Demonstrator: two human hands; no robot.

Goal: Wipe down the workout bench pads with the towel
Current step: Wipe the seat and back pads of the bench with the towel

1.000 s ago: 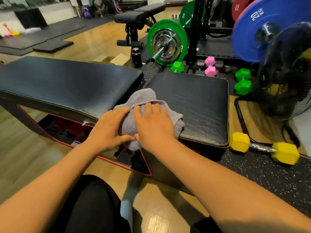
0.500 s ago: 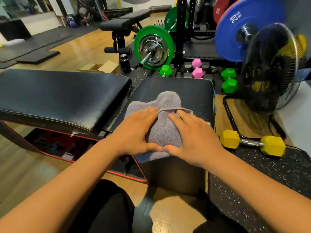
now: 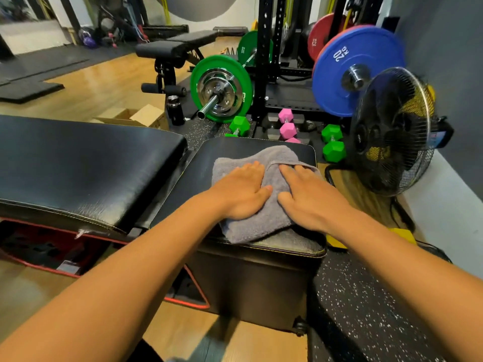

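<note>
**Desk:** What fills the frame?

**Photographer:** A gym floor, seen from the head of a person leaning over a black workout bench. The long back pad point(image 3: 86, 163) lies across the left, bare and glossy. The shorter seat pad point(image 3: 194, 178) sits just beside it, with a narrow gap between them. A floor fan point(image 3: 389, 131) stands near the seat pad's right side.

**Desk:** And the towel?

**Photographer:** A folded grey towel point(image 3: 274, 156) lies on the seat pad, covering its middle and right, with one fold reaching the near edge. The left hand point(image 3: 240, 194) and right hand point(image 3: 311, 202) lie flat on it side by side, fingers straight and a little spread, thumbs nearly meeting, palms pressing down. Nothing is pinched.

**Desk:** How should the wipe go from here?

**Photographer:** My reading is that the seat pad is the one in hand and the back pad is not yet done. Put even weight through both palms so the cloth slides with the hands and does not bunch. Make overlapping passes out to the stitched edges and corners, then cross the gap to the long pad. A hard push rightward could send the towel off the edge toward the fan.

**Desk:** Anything small?

**Photographer:** Green dumbbells point(image 3: 333, 150) and a pink dumbbell point(image 3: 287, 130) lie beyond the pad. A yellow shape point(image 3: 402, 235) under the right forearm may be another dumbbell, but too much of it is hidden to say.
</note>
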